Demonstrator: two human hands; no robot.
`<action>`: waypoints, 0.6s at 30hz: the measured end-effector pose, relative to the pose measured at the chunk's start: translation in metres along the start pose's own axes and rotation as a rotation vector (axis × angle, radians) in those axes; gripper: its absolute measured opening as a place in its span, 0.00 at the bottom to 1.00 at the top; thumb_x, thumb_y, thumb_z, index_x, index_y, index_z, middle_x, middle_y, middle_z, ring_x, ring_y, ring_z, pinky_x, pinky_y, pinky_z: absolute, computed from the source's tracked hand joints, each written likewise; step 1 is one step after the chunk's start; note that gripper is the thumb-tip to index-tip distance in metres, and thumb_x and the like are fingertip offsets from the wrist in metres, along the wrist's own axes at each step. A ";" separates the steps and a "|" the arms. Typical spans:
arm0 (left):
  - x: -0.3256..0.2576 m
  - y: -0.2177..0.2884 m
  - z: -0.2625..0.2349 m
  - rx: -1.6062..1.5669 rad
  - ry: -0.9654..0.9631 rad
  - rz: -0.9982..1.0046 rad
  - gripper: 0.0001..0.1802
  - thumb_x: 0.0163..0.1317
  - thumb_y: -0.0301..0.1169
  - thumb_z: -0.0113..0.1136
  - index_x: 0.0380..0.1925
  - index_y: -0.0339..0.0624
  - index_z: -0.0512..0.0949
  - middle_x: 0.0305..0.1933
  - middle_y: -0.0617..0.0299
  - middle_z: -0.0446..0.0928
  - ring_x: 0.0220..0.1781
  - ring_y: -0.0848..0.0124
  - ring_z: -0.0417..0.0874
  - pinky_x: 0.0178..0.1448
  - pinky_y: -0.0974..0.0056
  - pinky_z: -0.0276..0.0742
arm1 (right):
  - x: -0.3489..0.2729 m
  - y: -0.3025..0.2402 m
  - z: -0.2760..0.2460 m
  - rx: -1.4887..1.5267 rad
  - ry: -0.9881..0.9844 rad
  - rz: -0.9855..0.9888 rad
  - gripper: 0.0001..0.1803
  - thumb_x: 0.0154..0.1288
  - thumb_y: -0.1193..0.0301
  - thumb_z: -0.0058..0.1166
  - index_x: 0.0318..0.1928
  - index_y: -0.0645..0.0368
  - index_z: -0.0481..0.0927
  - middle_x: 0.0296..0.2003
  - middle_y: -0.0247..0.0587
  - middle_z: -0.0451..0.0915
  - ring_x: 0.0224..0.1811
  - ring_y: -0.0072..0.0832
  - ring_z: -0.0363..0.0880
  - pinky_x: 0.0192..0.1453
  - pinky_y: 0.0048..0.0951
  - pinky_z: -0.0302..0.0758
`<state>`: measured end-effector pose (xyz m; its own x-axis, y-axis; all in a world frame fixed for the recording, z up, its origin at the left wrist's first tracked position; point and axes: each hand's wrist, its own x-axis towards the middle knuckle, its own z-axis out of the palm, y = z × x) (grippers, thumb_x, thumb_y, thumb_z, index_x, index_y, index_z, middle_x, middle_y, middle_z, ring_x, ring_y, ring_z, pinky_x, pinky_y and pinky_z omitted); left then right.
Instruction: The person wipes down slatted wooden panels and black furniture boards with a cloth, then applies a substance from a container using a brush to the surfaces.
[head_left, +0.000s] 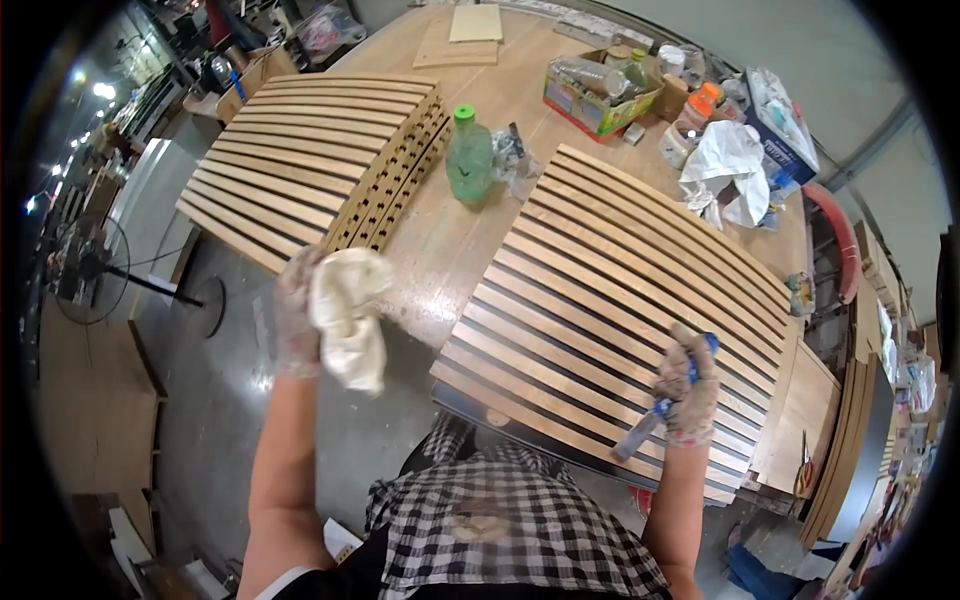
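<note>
In my left hand (295,315), which wears a stained thin glove, a crumpled cream cloth (350,310) is bunched and hangs down past the fingers. It is off the near corner of the left slatted stack. My right hand (688,390), also gloved and stained, is closed around a blue-handled scraper (638,436) with a flat greyish blade pointing down and left. Hand and scraper are over the near right part of a slatted wooden panel (600,290) with dark grooves between pale strips. Whether the blade touches the strips I cannot tell.
A stack of slatted panels (310,150) lies at left on the worktable (430,250). Between the stacks stands a green bottle (470,160). Behind are a carton of bottles (600,95), crumpled white paper (725,165) and a blue box (780,140). A fan (95,265) stands on the left.
</note>
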<state>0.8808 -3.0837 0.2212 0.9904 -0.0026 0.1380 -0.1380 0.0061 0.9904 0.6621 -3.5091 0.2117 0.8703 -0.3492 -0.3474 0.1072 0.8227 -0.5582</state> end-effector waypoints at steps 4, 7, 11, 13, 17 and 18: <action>-0.040 0.030 0.122 0.289 -0.185 0.126 0.12 0.67 0.38 0.58 0.35 0.39 0.80 0.33 0.62 0.79 0.35 0.74 0.78 0.40 0.67 0.75 | 0.005 -0.018 -0.045 0.192 -0.081 -0.044 0.22 0.75 0.61 0.44 0.54 0.69 0.74 0.20 0.29 0.64 0.15 0.15 0.59 0.14 0.15 0.58; -0.066 -0.009 0.168 0.532 -0.750 0.589 0.16 0.58 0.43 0.64 0.38 0.44 0.79 0.35 0.58 0.78 0.39 0.61 0.81 0.44 0.60 0.77 | 0.010 -0.010 -0.071 0.257 -0.128 -0.008 0.24 0.76 0.61 0.42 0.57 0.70 0.72 0.24 0.32 0.66 0.18 0.16 0.61 0.15 0.14 0.60; -0.080 -0.049 0.162 0.797 -0.787 0.912 0.13 0.51 0.38 0.67 0.35 0.48 0.79 0.33 0.61 0.77 0.34 0.65 0.79 0.40 0.60 0.75 | 0.004 -0.005 -0.093 0.323 -0.258 -0.063 0.27 0.75 0.59 0.42 0.62 0.70 0.67 0.27 0.34 0.67 0.18 0.18 0.61 0.14 0.14 0.59; -0.046 -0.043 0.132 0.913 -0.720 0.799 0.04 0.51 0.31 0.64 0.28 0.47 0.80 0.33 0.61 0.78 0.34 0.65 0.79 0.39 0.60 0.75 | -0.003 -0.002 -0.091 0.139 -0.250 -0.124 0.26 0.75 0.59 0.42 0.62 0.68 0.67 0.27 0.34 0.67 0.18 0.18 0.62 0.13 0.14 0.58; 0.023 -0.055 0.045 1.011 -0.330 0.704 0.11 0.53 0.29 0.64 0.37 0.43 0.79 0.38 0.54 0.77 0.42 0.57 0.78 0.48 0.56 0.75 | 0.000 -0.002 -0.089 0.141 -0.264 -0.096 0.28 0.74 0.57 0.44 0.63 0.68 0.66 0.26 0.35 0.67 0.18 0.19 0.63 0.14 0.16 0.59; 0.015 -0.029 0.062 1.018 -0.314 0.810 0.12 0.54 0.31 0.64 0.40 0.43 0.78 0.41 0.53 0.76 0.43 0.56 0.78 0.48 0.54 0.75 | -0.001 -0.002 -0.088 0.153 -0.256 -0.099 0.28 0.74 0.57 0.44 0.63 0.68 0.66 0.26 0.36 0.67 0.18 0.19 0.63 0.14 0.16 0.58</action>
<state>0.8991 -3.1463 0.1952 0.6052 -0.5817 0.5436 -0.7592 -0.6272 0.1740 0.6183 -3.5504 0.1468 0.9427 -0.3226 -0.0856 0.2516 0.8554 -0.4528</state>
